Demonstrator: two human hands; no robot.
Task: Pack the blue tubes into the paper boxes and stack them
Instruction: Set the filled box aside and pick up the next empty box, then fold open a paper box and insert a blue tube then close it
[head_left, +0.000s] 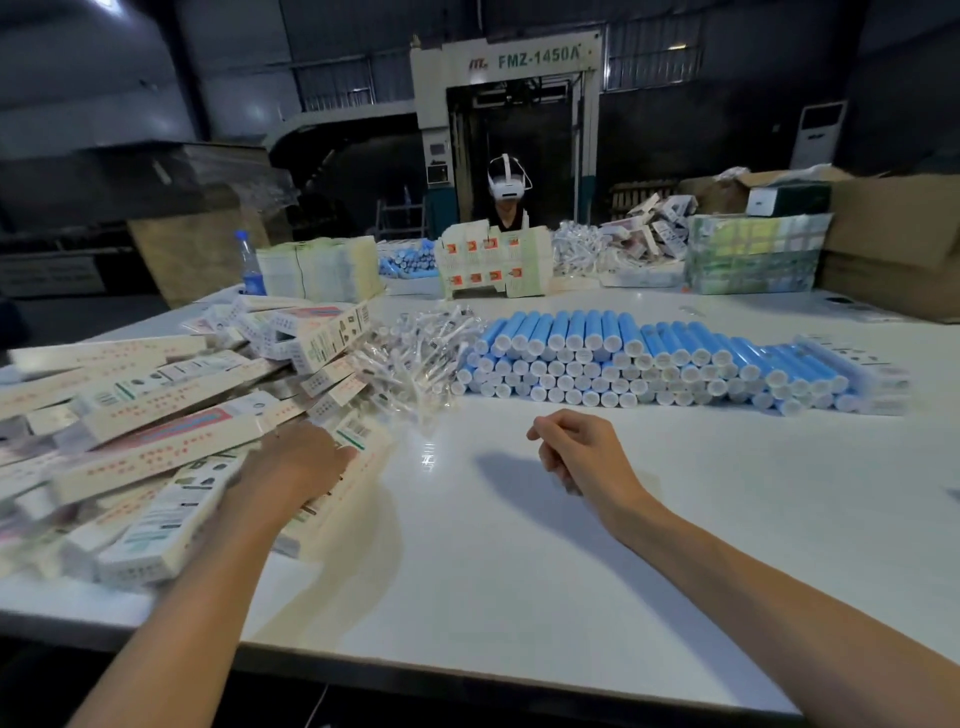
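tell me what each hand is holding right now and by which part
Right hand: fingers curled, nothing held. Left hand lies on the paper boxes; its fingertips are blurred, so a grip cannot be told.

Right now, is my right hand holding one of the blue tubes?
No, the right hand is over bare table with curled fingers and no tube in it; the blue tubes lie stacked beyond it.
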